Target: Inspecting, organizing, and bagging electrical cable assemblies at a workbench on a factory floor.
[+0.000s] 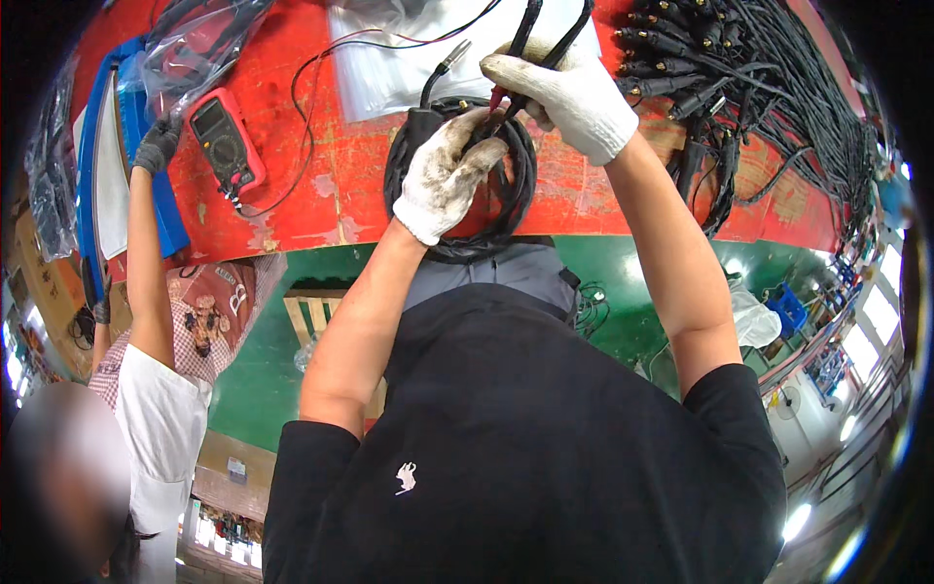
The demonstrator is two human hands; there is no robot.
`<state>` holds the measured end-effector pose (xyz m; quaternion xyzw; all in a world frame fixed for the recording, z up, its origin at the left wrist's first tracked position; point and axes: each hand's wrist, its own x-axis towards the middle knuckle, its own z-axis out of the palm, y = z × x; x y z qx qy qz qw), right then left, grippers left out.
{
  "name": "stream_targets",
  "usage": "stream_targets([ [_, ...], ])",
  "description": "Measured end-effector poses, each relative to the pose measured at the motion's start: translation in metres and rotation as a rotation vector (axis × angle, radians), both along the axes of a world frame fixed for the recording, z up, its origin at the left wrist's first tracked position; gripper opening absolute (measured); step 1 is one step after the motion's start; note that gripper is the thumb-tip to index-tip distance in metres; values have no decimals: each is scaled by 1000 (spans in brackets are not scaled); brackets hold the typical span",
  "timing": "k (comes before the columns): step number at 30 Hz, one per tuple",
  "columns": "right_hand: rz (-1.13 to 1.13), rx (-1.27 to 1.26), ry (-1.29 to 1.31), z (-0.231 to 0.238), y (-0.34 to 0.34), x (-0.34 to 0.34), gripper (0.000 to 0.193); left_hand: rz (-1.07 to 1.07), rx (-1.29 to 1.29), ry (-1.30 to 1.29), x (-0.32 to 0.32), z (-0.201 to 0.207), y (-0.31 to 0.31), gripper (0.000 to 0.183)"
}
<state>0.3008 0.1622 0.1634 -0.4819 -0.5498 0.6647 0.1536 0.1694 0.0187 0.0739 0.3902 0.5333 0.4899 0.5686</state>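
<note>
Head view: likely a probing step. The right hand (569,97) pinches a red probe (497,97), fingers nearly closed; the left hand (443,180), grip unclear, curls over the coiled cable (526,180) at the table's (326,200) edge. The next move likely needs steady contact.

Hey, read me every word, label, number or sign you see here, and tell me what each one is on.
Red meter: tiny marks, too small to read; its screen shows no clear digits.
Co-worker's apron: large letters beside a bear figure; I don't copy printed words.
Black shirt: a small white figure, no readable letters.
Anything else is too small or blurred.
</note>
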Motion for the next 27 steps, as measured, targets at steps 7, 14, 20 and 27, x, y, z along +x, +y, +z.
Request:
stream_targets([
  [7, 194, 83, -146, 7, 16, 7, 26, -21, 20, 69, 0, -5, -1, 43],
  [14, 129, 209, -71, -2, 16, 1, 26, -69, -35, 107, -4, 6, 4, 41],
  [20, 249, 131, -142, 9, 31, 1, 27, -18, 14, 47, -4, 3, 4, 41],
  [27, 62, 222, 13, 1, 25, -6, 19, -31, 3, 7, -5, -5, 1, 44],
])
